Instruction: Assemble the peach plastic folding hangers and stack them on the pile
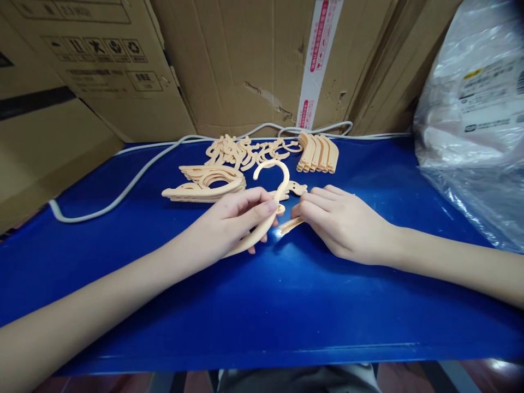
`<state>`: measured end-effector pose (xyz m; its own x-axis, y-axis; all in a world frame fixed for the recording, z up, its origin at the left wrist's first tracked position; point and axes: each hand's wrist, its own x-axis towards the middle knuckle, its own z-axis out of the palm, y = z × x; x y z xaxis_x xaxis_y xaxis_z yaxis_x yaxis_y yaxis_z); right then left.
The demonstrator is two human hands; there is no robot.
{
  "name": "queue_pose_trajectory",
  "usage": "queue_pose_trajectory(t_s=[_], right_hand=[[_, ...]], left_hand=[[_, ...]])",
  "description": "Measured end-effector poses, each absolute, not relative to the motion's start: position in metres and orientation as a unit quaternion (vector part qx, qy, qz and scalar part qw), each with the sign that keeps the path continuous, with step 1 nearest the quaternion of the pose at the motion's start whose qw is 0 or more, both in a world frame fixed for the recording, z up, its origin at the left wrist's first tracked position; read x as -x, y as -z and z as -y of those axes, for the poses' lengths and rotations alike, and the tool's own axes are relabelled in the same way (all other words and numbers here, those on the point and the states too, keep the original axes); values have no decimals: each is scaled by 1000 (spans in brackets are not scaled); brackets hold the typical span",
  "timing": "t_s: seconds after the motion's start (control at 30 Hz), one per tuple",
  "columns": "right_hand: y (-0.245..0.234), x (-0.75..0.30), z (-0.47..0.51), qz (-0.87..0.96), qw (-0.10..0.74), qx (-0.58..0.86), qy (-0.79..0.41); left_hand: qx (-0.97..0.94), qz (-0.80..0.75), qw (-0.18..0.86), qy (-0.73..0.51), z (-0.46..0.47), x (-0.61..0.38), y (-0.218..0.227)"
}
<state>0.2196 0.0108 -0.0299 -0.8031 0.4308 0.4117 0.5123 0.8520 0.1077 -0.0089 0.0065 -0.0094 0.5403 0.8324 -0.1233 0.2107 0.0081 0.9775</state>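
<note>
Between the thumb and fingers of my left hand [241,218] is a beige plastic hanger part [256,234], a curved arm with a round hook [284,177] rising from its end. My right hand [344,224], palm down, is closed around a beige hanger arm piece [291,225]; only its near end shows beyond the fingers. A small gap separates the two held parts. Behind my left hand lies a stack of beige hanger arms [204,191]. More flat beige pieces [297,188] lie just behind my right hand, partly hidden by it.
At the back of the blue table [262,322] are a pile of loose hooks [229,150] and a row of curved beige pieces [317,153]. A white cable [143,185] runs behind them. Cardboard boxes [229,65] wall the back; a plastic-wrapped package [470,120] stands right.
</note>
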Motion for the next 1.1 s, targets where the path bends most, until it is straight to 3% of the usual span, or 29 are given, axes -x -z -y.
queue_pose_trajectory(t_s=[0.2, 1.1], right_hand=[[27, -228, -8, 928, 187, 322, 29], [32, -224, -8, 939, 179, 270, 117]], left_hand=[[-568, -439, 642, -270, -8, 9, 11], [-519, -434, 680, -282, -6, 8, 7]])
